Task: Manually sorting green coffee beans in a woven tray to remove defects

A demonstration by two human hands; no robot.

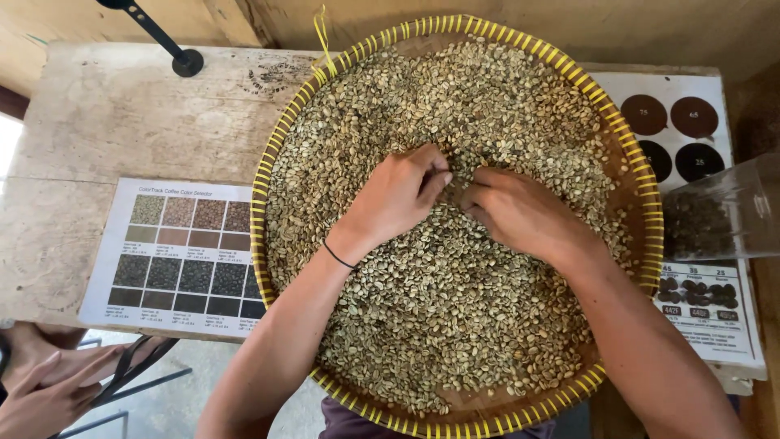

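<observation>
Head view, left hand (398,195), right hand (520,213) fingertips in green coffee beans (455,301), round tray (650,203).

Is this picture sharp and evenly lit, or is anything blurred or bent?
Head view: soft, even light, faint shadows under the left hand and right hand on the beans; wide-lens bending at the table edges; the clear cup looks hazy.

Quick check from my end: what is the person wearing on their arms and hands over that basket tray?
Both forearms are bare, with no sleeves, gloves, watch or rings in view. The left hand has a thin black band around its wrist, like a hair tie or cord bracelet. The right hand and its wrist carry nothing. A bit of dark purplish clothing shows at the bottom edge.
</observation>
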